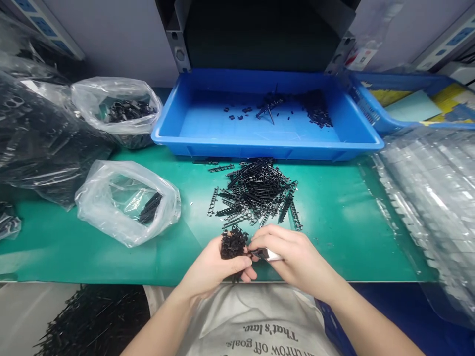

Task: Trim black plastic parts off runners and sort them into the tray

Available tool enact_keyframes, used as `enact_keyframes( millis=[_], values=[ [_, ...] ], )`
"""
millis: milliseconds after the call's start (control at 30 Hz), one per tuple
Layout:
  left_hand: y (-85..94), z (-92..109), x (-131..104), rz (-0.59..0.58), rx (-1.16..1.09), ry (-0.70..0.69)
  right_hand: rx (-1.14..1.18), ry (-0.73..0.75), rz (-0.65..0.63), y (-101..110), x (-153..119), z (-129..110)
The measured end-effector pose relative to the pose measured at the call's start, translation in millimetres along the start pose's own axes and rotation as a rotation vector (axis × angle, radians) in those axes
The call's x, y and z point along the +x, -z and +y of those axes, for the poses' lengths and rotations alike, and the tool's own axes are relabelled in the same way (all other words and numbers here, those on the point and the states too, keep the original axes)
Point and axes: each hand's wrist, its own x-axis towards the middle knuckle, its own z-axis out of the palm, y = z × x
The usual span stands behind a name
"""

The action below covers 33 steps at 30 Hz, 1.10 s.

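My left hand (pixel 218 262) is closed around a bunch of small black plastic parts (pixel 233 243) at the table's front edge. Close beside it on the right, my right hand (pixel 293 249) grips a tool with a white handle (pixel 273 255); its dark end points at the bunch and touches or nearly touches it. The tool's tip is too small to make out. Just beyond both hands, a loose pile of black plastic strips (pixel 260 190) lies on the green table mat (pixel 330 207).
A blue tray (pixel 267 151) with small black pieces stands behind the pile. Open plastic bags (pixel 96 217) with black parts are at the left. Clear plastic trays (pixel 438 198) are stacked at the right. Below the front left edge, a bin (pixel 22 316) holds black scraps.
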Motion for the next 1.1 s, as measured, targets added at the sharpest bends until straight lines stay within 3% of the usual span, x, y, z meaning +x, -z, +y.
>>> enact_keyframes(
  millis=[100, 233, 333, 467, 700, 1100],
  values=[
    [-7.7, -3, 2, 0.039, -0.120, -0.037, 0.043, -0.004, 0.110, -7, -2, 2],
    [-8.5, -5, 0, 0.127, -0.136, -0.089, -0.022, -0.128, 0.255, -13, -7, 0],
    [-7.7, -4, 0, 0.151, -0.135, -0.111, -0.085, -0.178, 0.177, -13, -11, -5],
    [-9.2, -1, 0, 0.120, -0.084, -0.143, -0.172, -0.134, 0.070, -10, -15, -9],
    [-10.8, -1, -1, 0.128, -0.008, -0.193, -0.242, -0.066, 0.068, -10, -15, -11],
    [-7.4, -2, -1, 0.103, -0.049, -0.174, -0.086, -0.093, 0.038, -10, -19, -10]
  ],
)
